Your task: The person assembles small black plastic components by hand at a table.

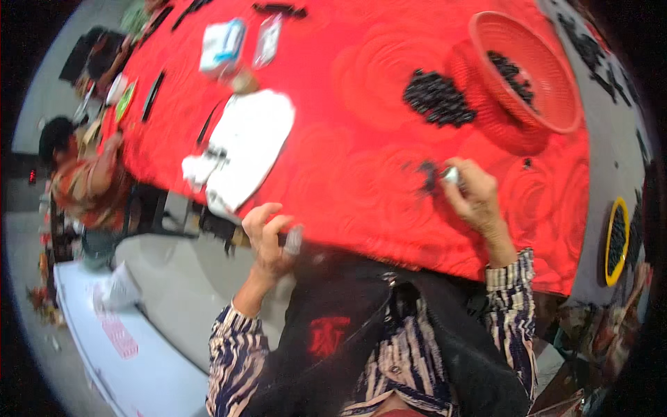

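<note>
My left hand (pixel 264 240) is raised at the table's near edge, its fingers curled. Between thumb and fingers is a small dark thing, and a pale, whitish piece (pixel 293 240) shows at the thumb side. Over the red cloth, my right hand (pixel 474 194) is closed in a pinch, with a pale greenish-white piece (pixel 451 175) at its fingertips. Just left of those fingertips lies a blurred dark patch (pixel 427 175). Beyond it is a pile of small black pieces (pixel 438 99). A red plastic basket (pixel 566 104) sits tilted at the right, holding more black pieces.
A white cloth or bag (pixel 257 132) lies left of centre, with a tissue pack (pixel 222 45) and a clear packet (pixel 268 40) beyond. Another person (pixel 90 174) sits at the left. At the right, a yellow-rimmed tray (pixel 611 271) holds dark pieces.
</note>
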Available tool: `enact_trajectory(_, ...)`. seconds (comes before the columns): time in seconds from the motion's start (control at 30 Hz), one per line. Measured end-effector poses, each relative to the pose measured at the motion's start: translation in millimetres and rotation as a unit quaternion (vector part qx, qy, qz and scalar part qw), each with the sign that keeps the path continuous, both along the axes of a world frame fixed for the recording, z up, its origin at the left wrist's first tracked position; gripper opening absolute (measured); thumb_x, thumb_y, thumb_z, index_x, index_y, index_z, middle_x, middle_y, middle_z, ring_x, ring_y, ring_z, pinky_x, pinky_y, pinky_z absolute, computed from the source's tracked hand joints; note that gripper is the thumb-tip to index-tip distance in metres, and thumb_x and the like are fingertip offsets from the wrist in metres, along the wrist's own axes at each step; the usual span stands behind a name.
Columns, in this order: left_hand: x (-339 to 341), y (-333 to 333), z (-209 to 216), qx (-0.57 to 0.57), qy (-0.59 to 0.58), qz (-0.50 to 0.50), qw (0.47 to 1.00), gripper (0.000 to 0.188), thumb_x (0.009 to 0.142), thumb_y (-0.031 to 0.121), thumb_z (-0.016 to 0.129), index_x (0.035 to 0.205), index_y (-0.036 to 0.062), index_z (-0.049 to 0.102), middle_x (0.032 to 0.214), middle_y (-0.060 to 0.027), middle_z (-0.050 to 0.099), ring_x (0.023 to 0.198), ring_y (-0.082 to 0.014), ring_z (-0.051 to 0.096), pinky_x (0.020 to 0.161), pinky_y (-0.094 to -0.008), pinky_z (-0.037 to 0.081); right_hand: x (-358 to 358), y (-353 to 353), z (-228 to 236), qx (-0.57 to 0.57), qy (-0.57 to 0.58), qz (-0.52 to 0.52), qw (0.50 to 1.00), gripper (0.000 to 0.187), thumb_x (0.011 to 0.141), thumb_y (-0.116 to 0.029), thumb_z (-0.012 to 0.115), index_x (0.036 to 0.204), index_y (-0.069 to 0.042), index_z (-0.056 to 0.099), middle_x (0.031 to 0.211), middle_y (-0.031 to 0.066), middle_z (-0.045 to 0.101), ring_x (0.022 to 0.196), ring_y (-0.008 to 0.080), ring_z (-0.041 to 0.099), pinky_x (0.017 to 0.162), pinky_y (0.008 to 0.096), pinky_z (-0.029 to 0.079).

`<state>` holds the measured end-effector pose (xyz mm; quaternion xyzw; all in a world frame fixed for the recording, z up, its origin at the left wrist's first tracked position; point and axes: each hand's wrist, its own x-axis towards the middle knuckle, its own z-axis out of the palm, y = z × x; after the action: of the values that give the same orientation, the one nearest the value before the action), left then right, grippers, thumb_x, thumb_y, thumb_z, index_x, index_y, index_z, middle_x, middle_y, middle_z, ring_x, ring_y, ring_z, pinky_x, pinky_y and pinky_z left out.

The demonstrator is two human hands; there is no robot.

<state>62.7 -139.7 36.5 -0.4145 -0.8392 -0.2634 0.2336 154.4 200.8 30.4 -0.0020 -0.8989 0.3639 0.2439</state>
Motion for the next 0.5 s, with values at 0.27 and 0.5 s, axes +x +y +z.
enact_trajectory(0.27, -51.5, 128.4, 25.7, -0.04, -0.196, -0.139, 0.97, 0.029, 0.074, 0.009, 0.063, 0.1, 0.0023, 0.052, 0.112, -0.0152, 0.046, 0.103, -0.0311, 0.046, 0.089, -0.0371, 0.036, 3.5, -0.7, 21.5, -0.163, -0.065, -0.043, 0.983, 0.02, 0.075, -0.005, 0.063, 0.093, 0.0, 0.056, 0.074, 0.0074, 0.056, 0.056, 0.0107, 0.05, 0.05, 0.0243, 0.04)
enact_trajectory(0.5, -114.0, 227.2, 9.4, 0.072, -0.142, -0.228, 0.961, 0.024, 0.073, 0.007, 0.063, 0.096, 0.005, 0.057, 0.105, -0.0138, 0.051, 0.103, -0.0303, 0.046, 0.089, -0.0382, 0.038, -0.7, 3.4, 19.7, -0.153, -0.077, -0.035, 0.985, 0.023, 0.074, -0.006, 0.064, 0.094, 0.0, 0.055, 0.073, 0.009, 0.056, 0.056, 0.0155, 0.052, 0.05, 0.027, 0.041)
